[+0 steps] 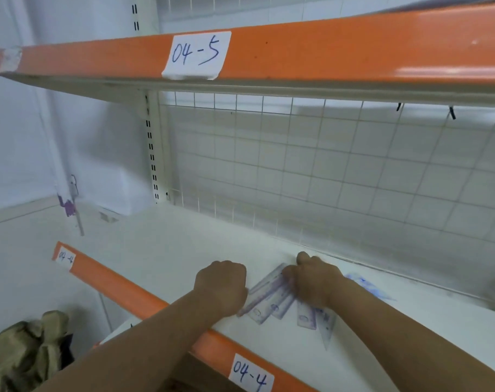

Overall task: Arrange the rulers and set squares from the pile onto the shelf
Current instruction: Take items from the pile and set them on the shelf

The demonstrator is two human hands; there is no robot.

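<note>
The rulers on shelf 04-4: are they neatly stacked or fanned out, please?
Fanned out: the rulers lie flat on the shelf, splayed at differing angles.

Soft blur, even light; wide-angle edge bending

I see the fan of clear plastic rulers (pixel 268 297) lying on the white metal shelf board (pixel 170 250), near its front orange edge strip (pixel 113 284). My left hand (pixel 220 284) sits just left of the fan, and my right hand (pixel 314 281) rests on top of it. A clear plastic set square (pixel 366 285) lies just right of that hand. The white wire grid panel (pixel 325 171) stands behind, and an olive fabric bag (pixel 23 355) lies below at the near left.
</note>
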